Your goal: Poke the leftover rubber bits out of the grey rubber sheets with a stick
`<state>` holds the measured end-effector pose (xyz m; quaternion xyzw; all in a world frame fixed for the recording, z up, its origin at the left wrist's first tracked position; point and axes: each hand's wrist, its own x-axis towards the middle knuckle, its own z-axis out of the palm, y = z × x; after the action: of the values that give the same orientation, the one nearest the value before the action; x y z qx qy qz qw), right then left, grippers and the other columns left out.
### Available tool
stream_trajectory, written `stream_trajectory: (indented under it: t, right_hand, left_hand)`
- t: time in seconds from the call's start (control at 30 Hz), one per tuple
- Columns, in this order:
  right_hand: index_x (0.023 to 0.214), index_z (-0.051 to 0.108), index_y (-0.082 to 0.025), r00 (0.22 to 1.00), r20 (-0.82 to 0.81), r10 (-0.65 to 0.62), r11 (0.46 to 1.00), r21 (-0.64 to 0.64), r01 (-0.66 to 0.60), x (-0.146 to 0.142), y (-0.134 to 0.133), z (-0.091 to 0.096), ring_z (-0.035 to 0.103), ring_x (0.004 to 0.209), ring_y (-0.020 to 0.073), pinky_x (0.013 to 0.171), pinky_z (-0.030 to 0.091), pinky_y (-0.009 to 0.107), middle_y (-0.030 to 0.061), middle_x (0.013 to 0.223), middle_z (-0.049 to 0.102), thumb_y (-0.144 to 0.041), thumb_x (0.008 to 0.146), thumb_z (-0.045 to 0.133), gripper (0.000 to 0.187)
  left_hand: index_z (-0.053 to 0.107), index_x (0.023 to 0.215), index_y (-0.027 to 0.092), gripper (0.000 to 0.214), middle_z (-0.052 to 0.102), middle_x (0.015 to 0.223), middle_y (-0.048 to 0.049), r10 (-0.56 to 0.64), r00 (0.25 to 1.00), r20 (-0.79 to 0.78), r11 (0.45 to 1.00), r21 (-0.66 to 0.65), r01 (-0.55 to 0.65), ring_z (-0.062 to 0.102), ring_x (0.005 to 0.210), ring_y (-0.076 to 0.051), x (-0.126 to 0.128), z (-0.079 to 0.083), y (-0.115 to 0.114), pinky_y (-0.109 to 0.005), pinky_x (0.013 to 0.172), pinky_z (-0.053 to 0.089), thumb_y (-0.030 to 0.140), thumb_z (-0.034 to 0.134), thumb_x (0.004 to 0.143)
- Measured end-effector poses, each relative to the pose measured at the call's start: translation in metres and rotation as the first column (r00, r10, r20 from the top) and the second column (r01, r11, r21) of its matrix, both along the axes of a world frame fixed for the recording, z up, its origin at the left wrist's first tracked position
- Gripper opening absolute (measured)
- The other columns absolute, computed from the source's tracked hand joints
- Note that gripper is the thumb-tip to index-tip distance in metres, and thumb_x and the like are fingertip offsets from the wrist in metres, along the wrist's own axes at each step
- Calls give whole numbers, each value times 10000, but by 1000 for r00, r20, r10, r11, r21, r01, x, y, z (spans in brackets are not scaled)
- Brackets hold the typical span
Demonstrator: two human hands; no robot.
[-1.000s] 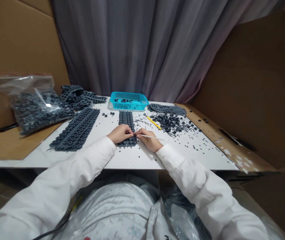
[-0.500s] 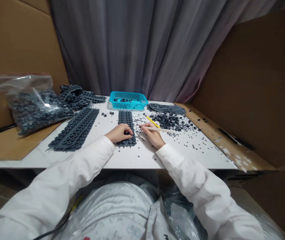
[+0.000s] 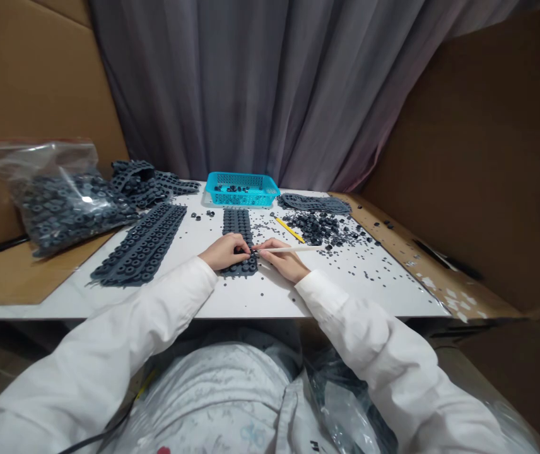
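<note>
My left hand [image 3: 226, 252] is closed in a pinch over a dark grey moulded rubber strip [image 3: 237, 221]. Between its thumb and finger is a small black piece, mostly hidden. My right hand [image 3: 287, 261] grips a slim white pen-like stick [image 3: 293, 249], its tip meeting the left fingertips at the strip's right edge. What the tip does to the small piece is too small to make out. The strip lies flat on the white table [image 3: 270, 302], with rows of round raised bumps showing behind and in front of my left hand.
A yellow stick [image 3: 289, 230] lies beside a heap of small black pieces [image 3: 317, 227]. Tiny dark discs are scattered rightward. A blue basket [image 3: 242, 189] stands at the back. Stacked rubber strips [image 3: 142, 246] and a full clear bag [image 3: 71, 202] are left. Cardboard walls flank the table.
My right hand has moved slightly left, bringing the white stick's tip from beside the strip to my left fingertips. The stick lies flatter. My left hand has stayed nearly in place.
</note>
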<state>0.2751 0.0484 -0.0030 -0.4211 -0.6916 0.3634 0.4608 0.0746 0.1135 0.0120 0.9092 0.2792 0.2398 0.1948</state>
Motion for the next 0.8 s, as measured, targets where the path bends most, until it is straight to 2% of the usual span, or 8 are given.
stream_trajectory:
  t: [0.2,0.4,0.8]
  right_hand:
    - [865,605,-193,998,42,40,999,-5,-39,-1,-2,3,635,1003,221,899,476,393,92,1067,692,-415,840,594,223]
    - [883,609,-187,994,109,28,999,31,-31,0,0,2,641,927,218,839,486,377,84,998,703,-427,857,571,245]
    - [924,633,-181,964,265,-26,980,196,-27,2,3,-1,625,779,183,705,468,289,58,875,696,-451,887,529,293]
  left_hand:
    - [683,763,149,101,548,697,-16,17,1000,0,1000,4,-17,522,724,-167,0,-2,1,-261,679,398,222,625,801]
    - [685,758,151,110,545,690,-11,26,1000,-15,1000,-5,-26,521,712,-161,1,-2,2,-251,661,391,233,626,802]
    - [703,773,156,117,573,697,-16,41,999,-33,999,2,-41,528,712,-160,2,-4,2,-250,672,392,243,632,803]
